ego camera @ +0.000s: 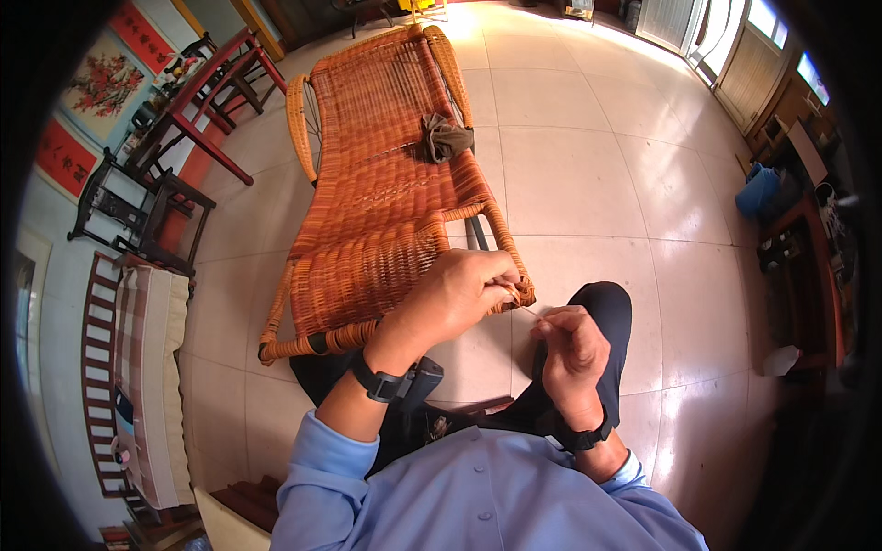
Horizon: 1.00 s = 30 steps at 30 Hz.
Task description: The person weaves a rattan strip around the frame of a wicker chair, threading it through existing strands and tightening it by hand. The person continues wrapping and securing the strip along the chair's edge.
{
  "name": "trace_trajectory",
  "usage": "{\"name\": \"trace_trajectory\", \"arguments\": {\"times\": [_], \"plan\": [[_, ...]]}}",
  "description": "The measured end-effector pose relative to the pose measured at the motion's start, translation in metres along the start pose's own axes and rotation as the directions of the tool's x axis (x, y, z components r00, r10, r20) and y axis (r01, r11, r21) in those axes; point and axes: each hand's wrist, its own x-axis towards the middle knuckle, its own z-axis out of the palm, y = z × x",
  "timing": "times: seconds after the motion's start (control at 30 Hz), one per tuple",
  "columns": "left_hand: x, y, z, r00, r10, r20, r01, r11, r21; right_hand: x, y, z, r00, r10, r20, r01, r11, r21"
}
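Observation:
A woven rattan recliner (386, 172) in orange and red-brown stretches out before me, its near end close to my knees. At its near right corner, my left hand (463, 293) pinches a thin strip (527, 311), probably rattan, beside the wrapped frame. My right hand (573, 344) lies just right of that corner and pinches the same strip between thumb and fingertips. The strip runs taut between both hands. A crumpled dark cloth (444, 138) lies on the recliner's right side. The far end of the strip in my left fingers is partly hidden.
A dark red table (200, 134) and dark wooden chairs (110, 206) stand at the left, with a cushioned wooden bench (148, 386) nearer. At the right are a blue bucket (756, 189) and a reddish wooden cabinet (803, 213). Large tiles (572, 172) cover the floor.

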Motion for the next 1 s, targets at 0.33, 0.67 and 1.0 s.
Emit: {"name": "trace_trajectory", "arguments": {"times": [0.33, 0.67, 1.0], "plan": [[-0.027, -0.012, 0.015, 0.993, 0.085, -0.08, -0.079, 0.994, 0.076, 0.011, -0.013, -0.011, 0.977, -0.205, 0.066, 0.214, 0.959, -0.184], [-0.038, -0.019, 0.046, 0.918, 0.31, -0.245, -0.148, 0.845, 0.514, 0.027, -0.01, 0.027, 0.984, 0.124, 0.126, -0.177, 0.745, 0.643], [-0.033, -0.035, 0.04, 0.914, 0.371, -0.164, -0.195, 0.757, 0.624, 0.01, -0.006, 0.002, 0.957, 0.191, 0.219, -0.29, 0.665, 0.688]]}}
